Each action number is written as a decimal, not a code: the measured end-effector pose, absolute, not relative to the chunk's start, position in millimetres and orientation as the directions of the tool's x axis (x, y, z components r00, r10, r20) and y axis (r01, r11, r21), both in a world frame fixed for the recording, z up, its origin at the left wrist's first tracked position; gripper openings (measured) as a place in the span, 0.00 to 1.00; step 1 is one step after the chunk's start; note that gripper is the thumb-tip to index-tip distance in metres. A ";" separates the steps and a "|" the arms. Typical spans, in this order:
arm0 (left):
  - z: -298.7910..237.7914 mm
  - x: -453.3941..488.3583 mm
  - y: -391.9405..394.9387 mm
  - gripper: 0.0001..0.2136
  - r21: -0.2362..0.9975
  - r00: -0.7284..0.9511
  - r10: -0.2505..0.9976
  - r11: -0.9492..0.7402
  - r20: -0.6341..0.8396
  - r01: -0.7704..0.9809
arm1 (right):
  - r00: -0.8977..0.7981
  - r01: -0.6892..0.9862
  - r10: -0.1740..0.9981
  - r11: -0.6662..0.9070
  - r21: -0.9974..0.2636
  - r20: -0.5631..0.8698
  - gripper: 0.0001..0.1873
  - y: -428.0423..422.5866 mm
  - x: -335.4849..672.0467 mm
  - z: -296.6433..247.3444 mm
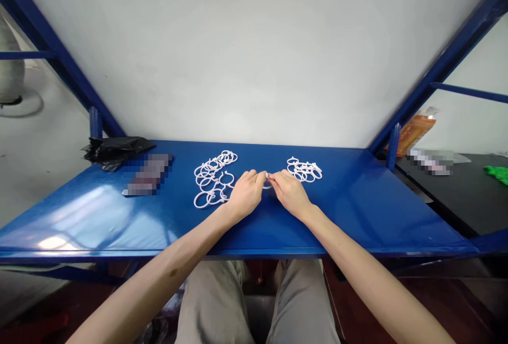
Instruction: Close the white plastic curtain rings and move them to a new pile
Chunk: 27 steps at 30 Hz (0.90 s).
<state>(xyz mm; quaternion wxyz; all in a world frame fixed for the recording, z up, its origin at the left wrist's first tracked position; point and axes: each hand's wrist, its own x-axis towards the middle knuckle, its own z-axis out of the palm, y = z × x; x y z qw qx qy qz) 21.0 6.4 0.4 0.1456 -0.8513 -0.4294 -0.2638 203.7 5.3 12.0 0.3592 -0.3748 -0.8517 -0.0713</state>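
Note:
Between my fingertips is a small white ring [267, 187], its lower curve showing under the pinch. My left hand [248, 191] is closed on one side of its top, and my right hand [291, 189] pinches the other side. The fingers hide the part where they meet. Left of my left hand lies a loose pile of white rings [204, 200], several of them overlapping. Just beyond my right hand sits a smaller cluster of similar white rings [309, 171].
The blue table [341, 227] stands against a pale wall. At its left are a black plastic bag [117, 149] and a blurred flat rectangular item [148, 174]. An orange pouch [416, 131] and a green item [498, 173] are at the right, beyond the blue frame post [392, 148].

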 end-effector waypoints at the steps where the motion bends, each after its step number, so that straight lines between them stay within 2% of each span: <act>1: 0.8 21.1 6.1 0.12 -0.032 0.503 0.655 -0.591 0.564 0.806 | -0.473 0.693 0.584 0.709 -0.131 0.660 0.15 5.0 204.0 12.0; 6: 10.4 20.7 5.2 0.12 -0.056 0.532 0.667 -0.596 0.522 0.801 | -0.452 0.711 0.601 0.689 -0.141 0.659 0.16 10.2 205.1 9.9; 8: 17.8 17.8 5.3 0.15 -0.047 0.474 0.709 -0.531 0.522 0.846 | -0.398 0.736 0.623 0.655 -0.170 0.674 0.16 18.4 210.1 10.3; 11: 27.5 9.0 6.2 0.24 -0.014 0.230 0.827 -0.260 0.513 0.966 | -0.222 0.812 0.682 0.525 -0.256 0.697 0.16 38.2 230.5 12.7; 13: 30.1 2.1 7.6 0.27 -0.013 0.098 0.882 -0.103 0.461 0.995 | -0.030 0.862 0.720 0.369 -0.347 0.693 0.17 53.3 251.9 14.5; 15: 29.2 -3.0 9.9 0.27 -0.032 0.068 0.913 -0.060 0.403 0.998 | 0.148 0.869 0.752 0.211 -0.448 0.642 0.18 66.4 274.8 15.8; 18: 23.6 -5.1 14.6 0.18 -0.057 0.181 0.908 -0.172 0.377 0.983 | 0.290 0.847 0.778 0.063 -0.528 0.557 0.18 79.5 302.3 16.4; 21: 17.8 -1.9 17.9 0.08 -0.035 0.401 0.835 -0.419 0.378 0.907 | 0.359 0.800 0.809 -0.009 -0.600 0.466 0.16 88.1 317.7 15.8; 24: 15.5 3.0 16.1 0.10 0.036 0.544 0.738 -0.605 0.398 0.795 | 0.399 0.734 0.853 -0.077 -0.675 0.337 0.14 96.2 326.1 13.7; 27: 17.1 7.2 10.6 0.11 0.074 0.598 0.699 -0.672 0.392 0.737 | 0.392 0.685 0.888 -0.106 -0.721 0.242 0.14 101.9 331.0 10.8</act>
